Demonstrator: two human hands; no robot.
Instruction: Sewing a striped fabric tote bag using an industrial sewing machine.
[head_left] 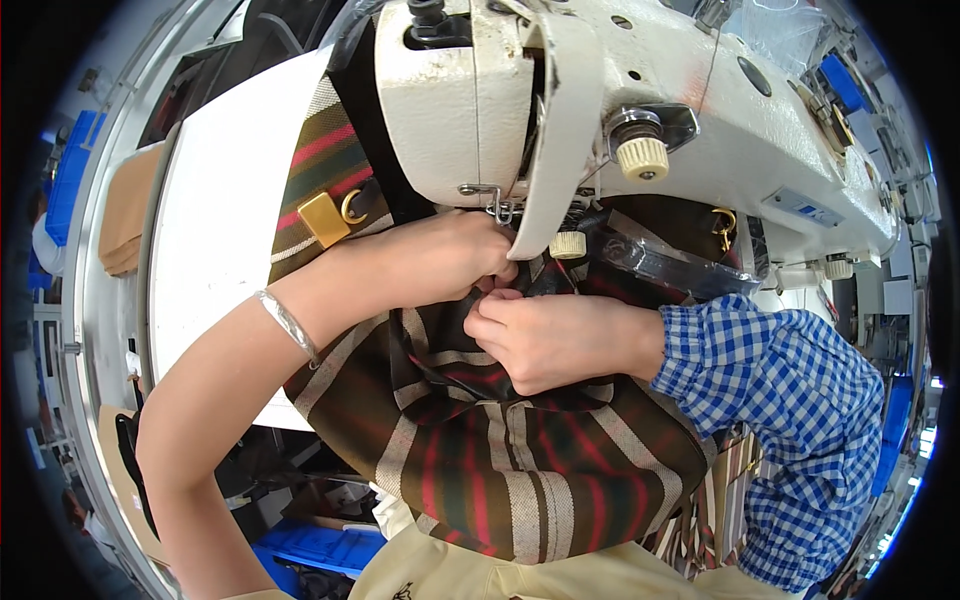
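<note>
A striped fabric bag (520, 480) in brown, red, green and cream bunches under the head of a white sewing machine (450, 120). My left hand (450, 255) lies beside the needle area, fingers bent and pressed on dark material at the bag's edge. Close against it, my right hand (560, 340) has its fingers curled in a pinch on the same dark edge. What exactly sits between the fingertips is hidden. A striped strap with a gold metal fitting (323, 220) lies left of the machine head, and a gold clasp (724, 228) shows at the right.
The white table (220, 200) spreads to the left. Cream tension knobs (642, 158) stick out from the machine. A blue bin (320, 545) sits below the table at lower left, and brown pieces (130, 210) are stacked at far left. Striped material (715, 490) hangs at lower right.
</note>
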